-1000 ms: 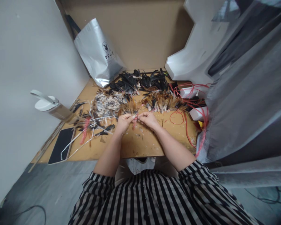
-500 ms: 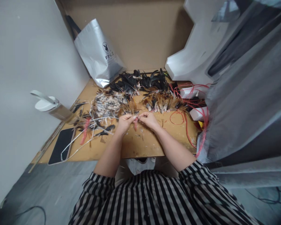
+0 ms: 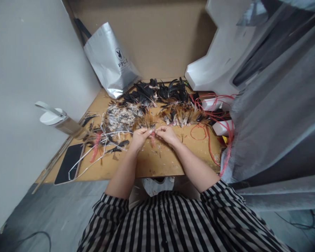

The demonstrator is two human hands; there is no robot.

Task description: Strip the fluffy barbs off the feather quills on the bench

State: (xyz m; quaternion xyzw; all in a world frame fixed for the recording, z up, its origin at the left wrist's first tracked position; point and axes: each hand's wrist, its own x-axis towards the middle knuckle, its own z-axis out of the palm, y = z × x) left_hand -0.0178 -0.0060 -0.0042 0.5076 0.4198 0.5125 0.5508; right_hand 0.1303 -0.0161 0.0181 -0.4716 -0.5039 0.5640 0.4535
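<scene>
At the middle of the table, my left hand [image 3: 140,138] pinches the base of a small bunch of brown feathers [image 3: 146,120], which fans out beyond the fingertips. My right hand [image 3: 168,135] is closed in a pinch against the same spot. What lies between its fingertips is too small to make out. A pink strip of string [image 3: 152,140] hangs down between the two hands. Just beyond are a pile of pale, mottled feathers [image 3: 122,117] and a row of brown feather bunches [image 3: 183,113]. Black feathers [image 3: 173,91] lie along the back.
A silver bag [image 3: 110,63] leans at the back left. Nearer are a lidded cup [image 3: 60,120], white cords [image 3: 94,150], pink string [image 3: 95,147] and a phone [image 3: 68,164]. Red string [image 3: 210,143] tangles around white blocks [image 3: 222,127] at right, beside a grey curtain [image 3: 273,105].
</scene>
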